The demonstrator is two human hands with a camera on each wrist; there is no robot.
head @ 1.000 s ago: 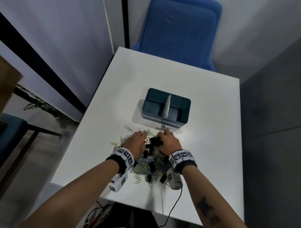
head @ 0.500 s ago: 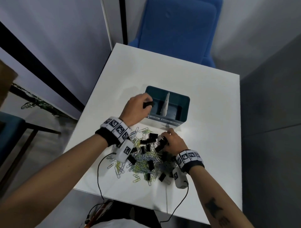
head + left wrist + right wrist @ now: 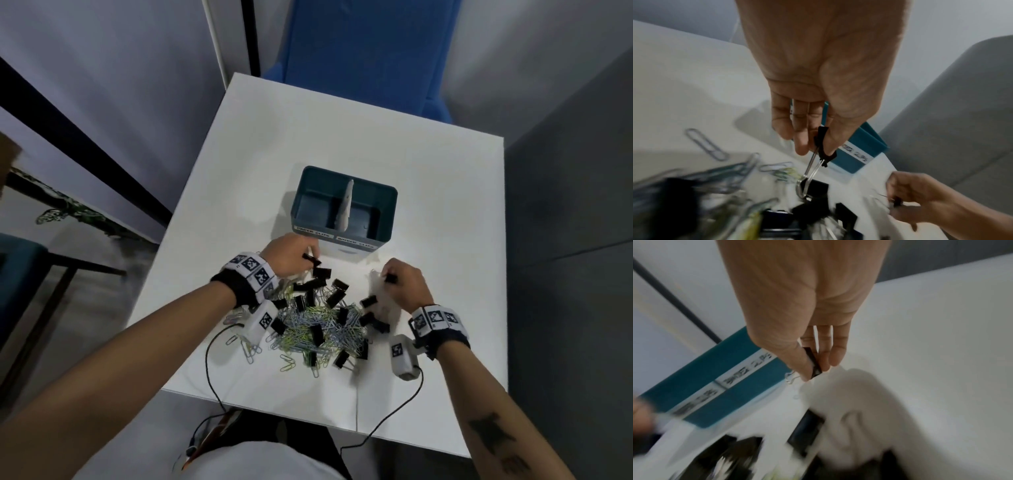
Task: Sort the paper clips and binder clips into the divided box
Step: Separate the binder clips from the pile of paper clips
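Observation:
A teal divided box with a white divider and two front labels stands mid-table. In front of it lies a pile of black binder clips and coloured paper clips. My left hand hovers at the pile's far edge, just before the box's left front corner. It pinches a black binder clip whose wire handles hang down. My right hand is right of the pile and pinches another black binder clip between thumb and fingers. The box is to its left.
The white table has bare surface behind and to both sides of the box. A blue chair stands beyond the far edge. Two cables run from my wrists over the near edge. Loose paper clips lie left of the pile.
My left hand went from the pile up to the box's left front rim, then drew back toward the pile's far edge. My right hand shifted right, off the pile, holding a clip.

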